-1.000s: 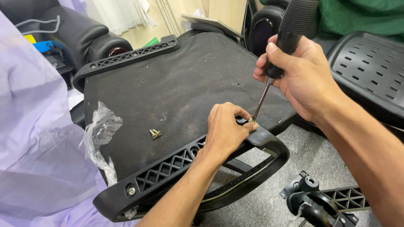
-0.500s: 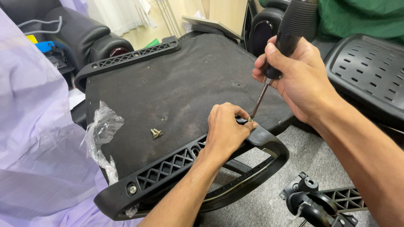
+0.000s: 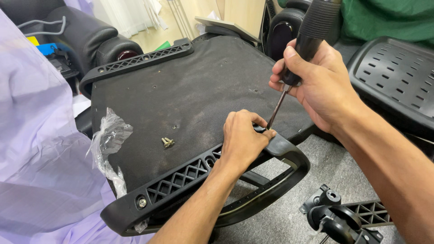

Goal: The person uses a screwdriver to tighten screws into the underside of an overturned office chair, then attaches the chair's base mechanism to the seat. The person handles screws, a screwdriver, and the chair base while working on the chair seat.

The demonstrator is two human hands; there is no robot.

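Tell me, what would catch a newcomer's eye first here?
Probably the right hand at upper right, gripping a black-handled screwdriver angled down to the near armrest. The left hand steadies that armrest at the tip. Two loose screws lie on the upturned seat base.

Looks like an office or furniture-assembly room, floor used as workbench. Grey short-pile carpet (image 3: 289, 217) underfoot, pale curtain (image 3: 131, 16) and beige wall at back. Upturned black fabric-covered chair seat (image 3: 181, 90) with black plastic lattice armrest (image 3: 181, 180), loose black perforated plastic chair panel (image 3: 398, 77), black padded leather chair (image 3: 86, 36), black castor base piece (image 3: 337, 217), crumpled clear plastic bag (image 3: 108, 140), two small loose screws (image 3: 167, 142).
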